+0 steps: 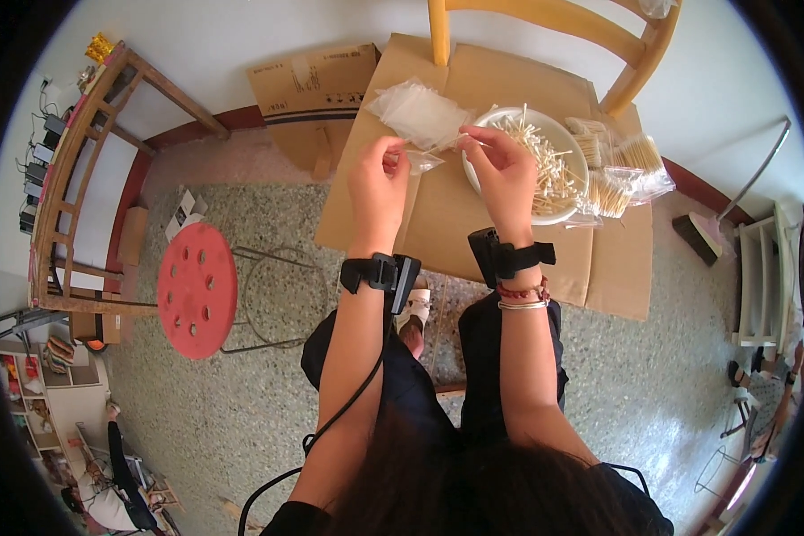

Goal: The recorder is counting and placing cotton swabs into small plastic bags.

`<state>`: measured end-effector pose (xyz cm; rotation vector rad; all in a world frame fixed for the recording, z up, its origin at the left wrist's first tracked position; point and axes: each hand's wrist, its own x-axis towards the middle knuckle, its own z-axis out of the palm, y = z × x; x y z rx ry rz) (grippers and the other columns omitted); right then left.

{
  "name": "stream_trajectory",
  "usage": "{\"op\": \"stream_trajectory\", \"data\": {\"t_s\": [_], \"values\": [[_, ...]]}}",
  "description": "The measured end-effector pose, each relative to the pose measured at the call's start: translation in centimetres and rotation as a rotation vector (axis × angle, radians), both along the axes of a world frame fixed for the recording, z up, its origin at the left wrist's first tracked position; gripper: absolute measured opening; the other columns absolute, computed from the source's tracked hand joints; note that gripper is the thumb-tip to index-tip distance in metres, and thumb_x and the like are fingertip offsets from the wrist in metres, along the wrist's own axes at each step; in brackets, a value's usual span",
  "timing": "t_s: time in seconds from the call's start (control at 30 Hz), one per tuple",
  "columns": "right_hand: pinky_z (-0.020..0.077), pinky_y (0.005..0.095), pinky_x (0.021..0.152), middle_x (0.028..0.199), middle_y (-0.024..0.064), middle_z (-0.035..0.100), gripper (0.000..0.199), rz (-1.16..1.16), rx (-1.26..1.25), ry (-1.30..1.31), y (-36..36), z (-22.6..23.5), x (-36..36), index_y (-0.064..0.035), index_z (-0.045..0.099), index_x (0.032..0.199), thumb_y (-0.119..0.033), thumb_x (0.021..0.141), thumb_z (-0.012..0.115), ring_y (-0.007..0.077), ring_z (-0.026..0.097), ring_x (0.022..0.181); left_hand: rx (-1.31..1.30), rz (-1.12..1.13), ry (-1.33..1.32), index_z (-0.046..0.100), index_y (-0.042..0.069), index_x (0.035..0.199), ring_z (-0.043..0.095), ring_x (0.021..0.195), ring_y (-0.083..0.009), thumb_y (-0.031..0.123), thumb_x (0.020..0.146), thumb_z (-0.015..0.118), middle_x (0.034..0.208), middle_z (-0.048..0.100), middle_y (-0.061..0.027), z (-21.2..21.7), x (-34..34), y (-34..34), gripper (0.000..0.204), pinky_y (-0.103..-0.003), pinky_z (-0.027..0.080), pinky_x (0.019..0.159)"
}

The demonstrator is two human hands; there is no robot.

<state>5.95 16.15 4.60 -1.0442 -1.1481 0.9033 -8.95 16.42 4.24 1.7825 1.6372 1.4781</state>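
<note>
My left hand (pixel 380 188), fingers pinched together, grips a small clear plastic bag (pixel 426 163) that sticks out toward the right. Beside it, my right hand (pixel 506 179) is closed in a pinch at the left rim of a white bowl (pixel 584 170). A thin white-tipped cotton swab (pixel 463 141) seems to show between its fingertips, partly hidden. Loose cotton swabs (pixel 549 165) fill the bowl in a tangled heap. Beyond my hands lies a stack of flat clear bags (pixel 420 112). Clear bags packed with swabs (pixel 636 163) lie right of the bowl.
Flattened cardboard (pixel 366 210) covers the work surface, with a wooden chair back (pixel 545 22) rising at its far side. A red round stool (pixel 198 290) stands to the left. A cardboard box (pixel 317 89) leans on the wall; a broom (pixel 699 237) rests at the right.
</note>
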Motion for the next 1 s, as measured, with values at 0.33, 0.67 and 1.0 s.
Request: {"op": "stream_trajectory", "data": {"t_s": [0.33,0.67,1.0], "values": [[0.0471,0.0194,0.062,0.076,0.0048,0.066,0.015,-0.038,0.042,-0.052,-0.1,0.1,-0.6,-0.0004,0.066,0.092,-0.008,0.080,0.063,0.0056,0.060,0.068,0.039,-0.003,-0.083,0.061,0.000,0.089,0.056,0.061,-0.0114,-0.001,0.075,0.062,0.076,0.064,-0.0073,0.7,0.0,0.0,0.014,-0.023,0.046,0.059],[0.0489,0.0279,0.073,0.090,0.0118,0.066,0.020,0.073,0.070,-0.328,0.2,-1.0,-1.3,-0.0045,0.065,0.098,-0.012,0.080,0.061,0.0211,0.064,0.081,0.027,-0.009,-0.042,0.058,0.000,0.088,0.053,0.055,-0.0142,0.002,0.074,0.061,0.077,0.063,-0.0092,0.7,0.2,-0.1,0.014,-0.026,0.044,0.054],[0.0472,0.0331,0.071,0.093,0.0152,0.063,0.023,-0.010,0.083,-0.378,0.2,-1.2,-0.8,-0.0073,0.064,0.099,-0.007,0.077,0.058,0.0275,0.060,0.079,0.044,0.008,-0.032,0.059,0.001,0.089,0.055,0.057,-0.0149,0.003,0.075,0.061,0.078,0.063,-0.0094,0.7,-0.1,-0.1,0.014,-0.027,0.045,0.056]]}}
